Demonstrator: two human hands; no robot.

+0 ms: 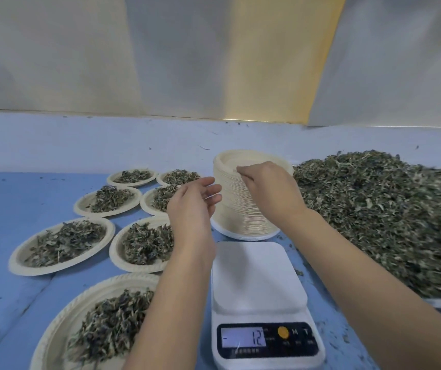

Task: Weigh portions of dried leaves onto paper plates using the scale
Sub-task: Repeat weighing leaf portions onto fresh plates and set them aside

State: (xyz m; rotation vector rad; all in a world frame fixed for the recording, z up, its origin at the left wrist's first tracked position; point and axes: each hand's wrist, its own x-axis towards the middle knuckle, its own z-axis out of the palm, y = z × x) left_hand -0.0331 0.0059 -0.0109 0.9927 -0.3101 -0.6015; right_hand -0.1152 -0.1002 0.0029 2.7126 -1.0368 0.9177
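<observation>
Beyond the scale (pixel 258 273), the right hand (pixel 270 188) pinches the top rim of the plate stack (pixel 236 210), left hand (pixel 192 206) loosely spread alongside.

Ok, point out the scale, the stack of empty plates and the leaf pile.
scale (pixel 256 273), head view, bare weighing platform.
stack of empty plates (pixel 236 217), head view, ribbed side.
leaf pile (pixel 387 209), head view, its middle.

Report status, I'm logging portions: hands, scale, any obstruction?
Right hand pinches top rim of plate stack; left hand open beside it. Scale bare, reads minus 12. Nothing between stack and scale.
</observation>
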